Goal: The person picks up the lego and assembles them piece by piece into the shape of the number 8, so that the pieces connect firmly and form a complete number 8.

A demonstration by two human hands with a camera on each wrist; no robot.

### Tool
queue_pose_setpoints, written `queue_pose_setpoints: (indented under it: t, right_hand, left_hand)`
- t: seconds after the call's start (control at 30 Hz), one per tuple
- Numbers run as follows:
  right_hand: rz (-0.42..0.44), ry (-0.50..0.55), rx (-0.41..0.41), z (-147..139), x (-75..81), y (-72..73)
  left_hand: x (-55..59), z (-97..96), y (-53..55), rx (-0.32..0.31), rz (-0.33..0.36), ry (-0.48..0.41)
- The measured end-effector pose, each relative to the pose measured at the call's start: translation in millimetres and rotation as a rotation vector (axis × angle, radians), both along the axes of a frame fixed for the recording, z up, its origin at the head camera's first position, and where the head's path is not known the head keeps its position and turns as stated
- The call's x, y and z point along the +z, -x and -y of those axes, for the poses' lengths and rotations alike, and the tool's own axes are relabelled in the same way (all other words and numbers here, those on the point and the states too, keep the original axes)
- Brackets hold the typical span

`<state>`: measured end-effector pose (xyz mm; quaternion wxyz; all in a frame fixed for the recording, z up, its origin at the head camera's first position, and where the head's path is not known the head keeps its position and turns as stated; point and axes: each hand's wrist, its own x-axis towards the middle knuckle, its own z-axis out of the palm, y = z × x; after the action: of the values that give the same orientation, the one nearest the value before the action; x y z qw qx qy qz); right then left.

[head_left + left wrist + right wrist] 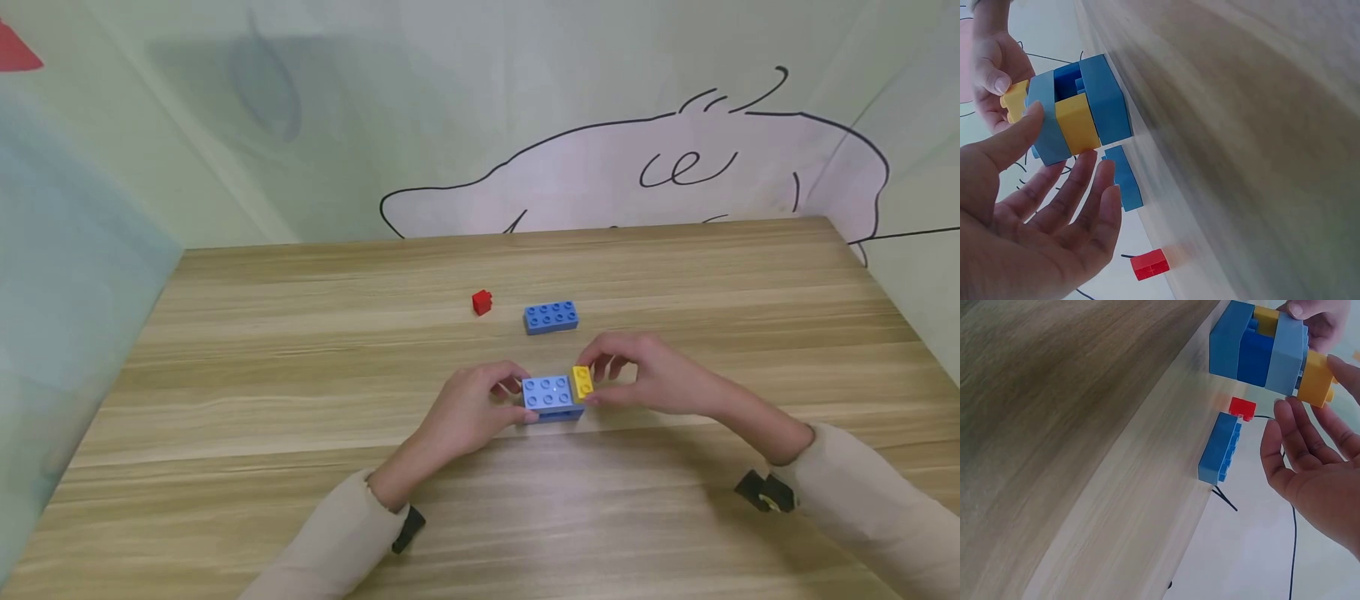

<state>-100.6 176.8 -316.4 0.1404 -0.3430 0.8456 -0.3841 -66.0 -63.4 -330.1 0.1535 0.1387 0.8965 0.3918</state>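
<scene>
A small stack of toy building bricks stands on the table, topped by a light blue brick [546, 393]. Under that, the left wrist view shows a yellow brick [1077, 125] beside a dark blue brick [1067, 80], both on a blue base brick [1107, 100]. My left hand [467, 410] holds the stack's left end, thumb in front and fingers behind. Between thumb and fingers my right hand [663, 375] pinches a small yellow two-stud brick [582, 384] at the right end of the top. In the right wrist view, a stud shows in the narrow gap beneath it.
Behind the stack lies a loose blue eight-stud brick [551, 317]. To its left is a small red brick [482, 302], tipped on its side. The wooden table [300, 333] ends at the back against a pale wall [337, 125] with a line drawing.
</scene>
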Motion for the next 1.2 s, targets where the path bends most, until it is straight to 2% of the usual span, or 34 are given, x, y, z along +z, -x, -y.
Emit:
queue_pose_setpoints:
  t: [0.53, 1.2]
  right_hand:
    - [0.0, 0.048, 0.026, -1.6, -5.8, 2.4]
    - [0.034, 0.02, 0.035, -3.4, -4.6, 5.1]
  left_hand:
    - [-1.9, 0.0, 0.9, -0.007, -0.009, 0.009]
    - [-3.7, -0.3, 1.4, -0.005, -0.012, 0.004]
